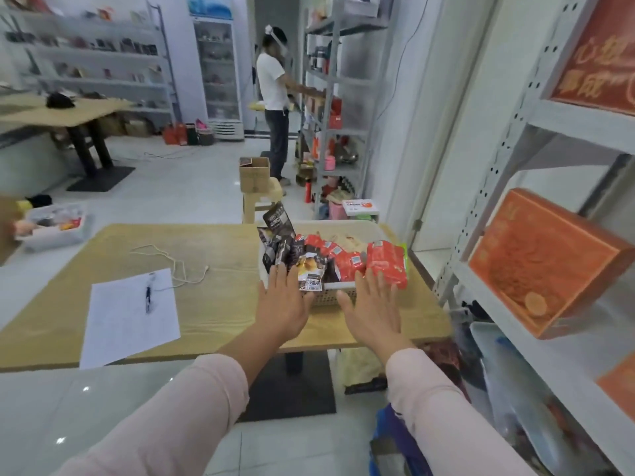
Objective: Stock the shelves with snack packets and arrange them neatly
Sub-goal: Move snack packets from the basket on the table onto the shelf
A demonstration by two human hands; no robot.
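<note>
My left grip (283, 300) and right grip (372, 304) were both stretched out in front of me, palms down, fingers straight and slightly spread, holding nothing. They hovered side by side over the near edge of a white slotted basket (330, 297) that stood on the right part of the wooden desk (213, 304).

The basket was heaped with snack packets. The dark packets (283, 250) were bunched on the left, one of them standing up above the rest, and the red packets (343, 261) filled the middle. A larger red packet (386, 266) stood at the right end. One dark-and-gold packet (312, 271) drooped over the near rim between my two grips.

My left fingertips reached the dark packets and my right fingertips reached the larger red one. Whether they actually pressed on them I could not tell.

Further left on the desk lay a white sheet of paper (127, 324) with a pen (148, 298) on it, and a pale cord (171, 261) was looped just beyond.

To my right stood a grey metal shelf (508, 156) carrying orange boxes (543, 266). Across the room another person (273, 97) stood at a second shelf unit (338, 97).
</note>
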